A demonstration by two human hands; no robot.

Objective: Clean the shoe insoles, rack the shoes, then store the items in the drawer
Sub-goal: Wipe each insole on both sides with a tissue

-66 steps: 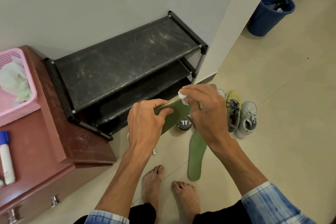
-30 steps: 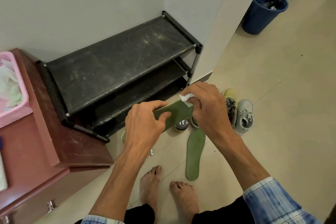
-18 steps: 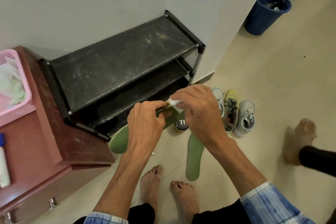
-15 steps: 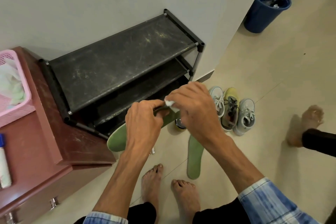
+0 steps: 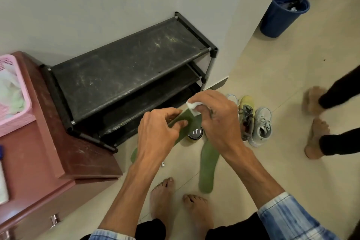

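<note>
Gripping the green insole (image 5: 192, 122) at frame centre in our left hand (image 5: 155, 136), we pinch a white wipe (image 5: 191, 107) against it with our right hand (image 5: 218, 122); the pink basket (image 5: 19, 121) at far left holds pale cloths (image 5: 9, 91).

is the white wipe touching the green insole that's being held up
Touching. In the head view the right hand pinches the white wipe with its lower edge pressed on the held insole, which the left hand grips.

We make out only one mark: white letters on the dark lid of a small tin (image 5: 195, 132) standing on the floor (image 5: 272, 68), seemingly "TT", blurred and partly covered.
</note>
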